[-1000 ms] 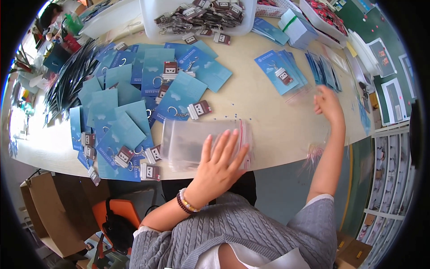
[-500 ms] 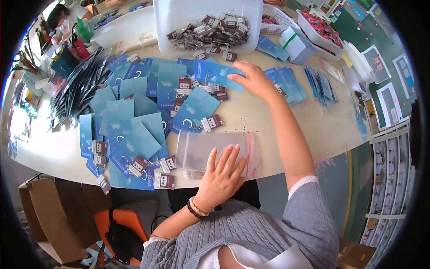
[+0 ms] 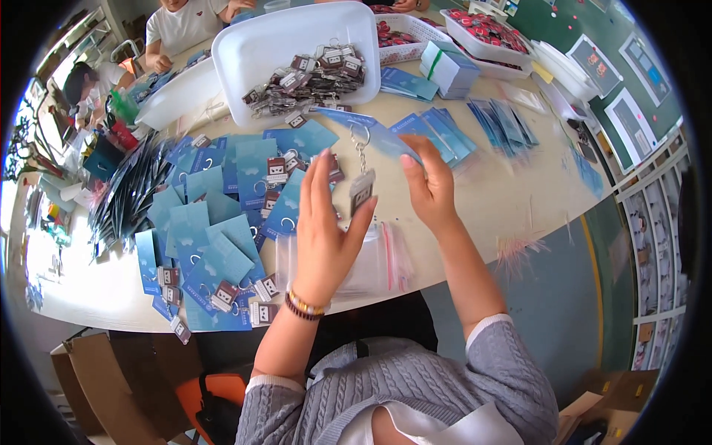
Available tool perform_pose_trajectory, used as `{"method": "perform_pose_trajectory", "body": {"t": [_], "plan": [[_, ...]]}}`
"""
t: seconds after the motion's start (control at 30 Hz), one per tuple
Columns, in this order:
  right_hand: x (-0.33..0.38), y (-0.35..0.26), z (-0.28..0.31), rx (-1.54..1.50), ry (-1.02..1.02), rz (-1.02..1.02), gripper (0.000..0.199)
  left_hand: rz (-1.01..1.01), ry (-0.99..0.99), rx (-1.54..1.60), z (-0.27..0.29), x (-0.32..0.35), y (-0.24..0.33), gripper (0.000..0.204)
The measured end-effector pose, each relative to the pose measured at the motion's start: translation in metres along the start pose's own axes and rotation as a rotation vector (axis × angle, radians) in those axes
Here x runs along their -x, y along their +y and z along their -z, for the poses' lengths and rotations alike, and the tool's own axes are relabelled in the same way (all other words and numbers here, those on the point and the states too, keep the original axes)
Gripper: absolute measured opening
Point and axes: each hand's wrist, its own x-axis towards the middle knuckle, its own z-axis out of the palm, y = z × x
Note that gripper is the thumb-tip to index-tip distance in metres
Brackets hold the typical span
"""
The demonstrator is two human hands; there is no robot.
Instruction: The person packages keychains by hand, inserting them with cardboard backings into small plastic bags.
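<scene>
My right hand point(image 3: 429, 189) is raised over the table and pinches a blue card point(image 3: 387, 138) by its near end. A keyring with a small dark tag point(image 3: 361, 190) hangs from the card, between my hands. My left hand point(image 3: 325, 231) is held upright beside the tag, fingers straight, thumb close to the tag's lower edge; it grips nothing. Below both hands a stack of clear plastic bags point(image 3: 380, 261) lies at the table's near edge.
Blue cards with keyrings point(image 3: 222, 222) are spread over the table's left half. A white tub of keyrings point(image 3: 297, 52) stands behind, with blue card stacks point(image 3: 445, 137) and baskets of red items point(image 3: 493, 26) to the right. Other people point(image 3: 178, 22) sit across the table. A cardboard box point(image 3: 96, 378) stands on the floor at the lower left.
My right hand came in from the far right, took a blue card with a keyring from the pile and lifted it. My left hand rose off the clear bags.
</scene>
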Motion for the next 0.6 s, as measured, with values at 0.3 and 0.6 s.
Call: {"method": "perform_pose_trajectory", "body": {"t": [0.3,0.6], "plan": [[0.036,0.002,-0.005,-0.463,0.112,-0.458,0.027,0.643,-0.308,1.133,-0.017,0.004,0.006,0.03],[0.053,-0.013,-0.017,-0.735,0.096,-0.668,0.025,0.559,-0.266,0.807,-0.034,0.028,-0.001,0.036]]}}
